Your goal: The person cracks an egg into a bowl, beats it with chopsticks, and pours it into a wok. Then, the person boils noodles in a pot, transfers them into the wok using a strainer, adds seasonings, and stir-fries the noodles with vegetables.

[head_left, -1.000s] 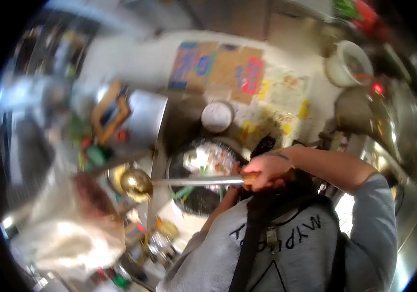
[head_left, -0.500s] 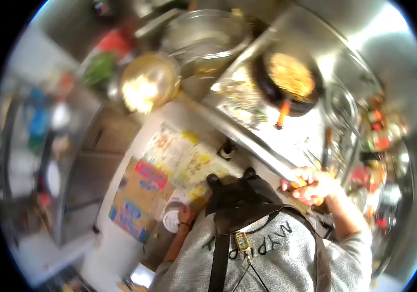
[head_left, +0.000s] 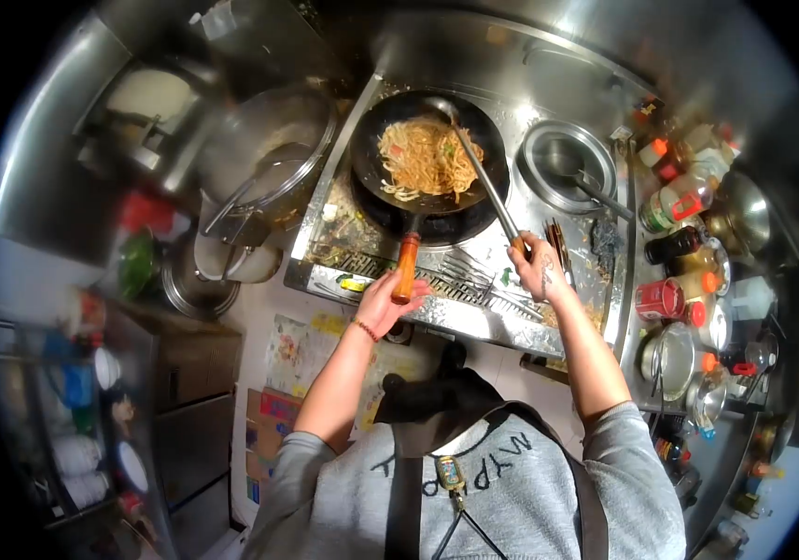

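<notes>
A dark wok sits on the stove, with cooked noodles in it. Its wooden handle points toward me. My left hand is at the end of that handle, its fingers apart and not wrapped round it. Closed round the wooden grip of a long metal ladle is my right hand. The ladle's bowl lies at the noodles' far edge, inside the wok.
A metal pot with a ladle stands right of the wok. Bottles and a red can line the right side. At the left are a large metal basin and a green item. Flattened cardboard lies on the floor.
The view has turned to face the stove. My left hand has moved from beside a white container to the wok handle. The ladle's head has come into the wok.
</notes>
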Motion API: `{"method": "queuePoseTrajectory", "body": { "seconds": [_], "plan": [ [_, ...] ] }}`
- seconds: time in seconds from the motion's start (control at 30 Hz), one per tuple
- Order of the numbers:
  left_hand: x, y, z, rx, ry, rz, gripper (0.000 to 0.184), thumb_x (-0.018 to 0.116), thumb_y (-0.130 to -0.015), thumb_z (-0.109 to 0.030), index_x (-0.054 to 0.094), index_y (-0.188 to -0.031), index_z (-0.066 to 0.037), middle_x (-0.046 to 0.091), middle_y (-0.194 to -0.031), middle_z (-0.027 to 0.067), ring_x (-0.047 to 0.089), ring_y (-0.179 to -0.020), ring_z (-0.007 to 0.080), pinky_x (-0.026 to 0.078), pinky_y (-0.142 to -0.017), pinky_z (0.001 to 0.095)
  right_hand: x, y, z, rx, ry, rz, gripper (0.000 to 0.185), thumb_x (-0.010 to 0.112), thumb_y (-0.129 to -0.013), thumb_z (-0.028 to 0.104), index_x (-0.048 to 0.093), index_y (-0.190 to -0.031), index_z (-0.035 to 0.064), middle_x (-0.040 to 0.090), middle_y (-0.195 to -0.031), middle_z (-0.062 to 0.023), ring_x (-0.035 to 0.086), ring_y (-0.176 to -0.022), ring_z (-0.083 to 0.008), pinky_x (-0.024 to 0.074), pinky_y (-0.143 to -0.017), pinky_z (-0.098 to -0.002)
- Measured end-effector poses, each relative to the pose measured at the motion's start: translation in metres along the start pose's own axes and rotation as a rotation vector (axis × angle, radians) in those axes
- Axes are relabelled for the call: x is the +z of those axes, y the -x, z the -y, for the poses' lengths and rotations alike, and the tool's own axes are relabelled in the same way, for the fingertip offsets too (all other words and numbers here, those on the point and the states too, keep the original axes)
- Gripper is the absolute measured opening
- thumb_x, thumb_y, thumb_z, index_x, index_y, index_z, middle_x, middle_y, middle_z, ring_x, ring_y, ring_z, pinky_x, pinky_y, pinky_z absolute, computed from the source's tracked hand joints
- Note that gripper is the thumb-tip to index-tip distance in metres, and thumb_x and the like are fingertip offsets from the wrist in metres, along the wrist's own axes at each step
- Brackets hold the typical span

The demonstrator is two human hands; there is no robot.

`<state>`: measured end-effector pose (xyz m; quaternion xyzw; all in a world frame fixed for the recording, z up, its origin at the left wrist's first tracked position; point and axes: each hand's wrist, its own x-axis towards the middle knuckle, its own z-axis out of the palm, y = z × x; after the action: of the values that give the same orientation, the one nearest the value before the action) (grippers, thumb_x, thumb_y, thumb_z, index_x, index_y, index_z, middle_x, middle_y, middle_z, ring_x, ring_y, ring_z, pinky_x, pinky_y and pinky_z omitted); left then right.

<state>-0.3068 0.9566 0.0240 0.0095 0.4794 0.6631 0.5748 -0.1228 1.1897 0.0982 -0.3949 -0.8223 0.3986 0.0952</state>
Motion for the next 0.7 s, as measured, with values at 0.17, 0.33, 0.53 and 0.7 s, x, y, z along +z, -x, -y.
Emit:
{"method": "queuePoseTrajectory", "body": {
  "seconds": [0.17,0.33,0.53,0.7],
  "plan": [
    [0.005,-0.036,-0.005,-0.11,0.2,0.074,0.028,0.053,-0.092,-0.02,0.051,-0.112,-0.001,0.056,-0.081,0.0085,0.053,-0.064,0.013,0.044,-0.054,0.0219,0.046,-0.032,0.017,0.055,-0.17,0.053,0.019,0.056,-0.085,0.015,0.054,-0.093,-0.0021,0.061,-0.073,-0.0198,0.06,-0.066,-0.0313,0.0484,-0.066,-0.038],
    [0.001,-0.041,-0.008,-0.047,0.003,0.054,0.017,0.06,-0.087,-0.013,0.05,-0.097,-0.005,0.053,-0.072,0.0049,0.048,-0.052,0.0111,0.04,-0.044,0.0242,0.048,0.012,0.01,-0.209,0.155,0.104,0.022,0.054,-0.085,0.016,0.051,-0.103,0.0022,0.061,-0.07,-0.0207,0.061,-0.062,-0.0339,0.0483,-0.06,-0.041],
    [0.011,0.067,-0.053,-0.127,-0.094,0.02,0.013,0.059,-0.085,-0.011,0.049,-0.09,-0.005,0.051,-0.061,0.0047,0.049,-0.043,0.0138,0.04,-0.037,0.0275,-0.089,0.124,0.006,-0.142,0.859,0.163,0.038,0.055,-0.084,0.018,0.05,-0.121,0.0109,0.058,-0.058,-0.016,0.058,-0.048,-0.0314,0.0467,-0.046,-0.0439],
    [-0.001,0.023,-0.07,-0.074,-0.204,0.086,0.015,0.06,-0.084,-0.013,0.054,-0.076,-0.001,0.054,-0.061,0.006,0.052,-0.046,0.0137,0.042,-0.043,0.0259,-0.097,0.067,0.037,-0.163,0.96,0.102,0.041,0.052,-0.088,0.024,0.049,-0.128,0.0177,0.062,-0.07,-0.0183,0.061,-0.061,-0.0349,0.0483,-0.056,-0.0452]
  ]
}}
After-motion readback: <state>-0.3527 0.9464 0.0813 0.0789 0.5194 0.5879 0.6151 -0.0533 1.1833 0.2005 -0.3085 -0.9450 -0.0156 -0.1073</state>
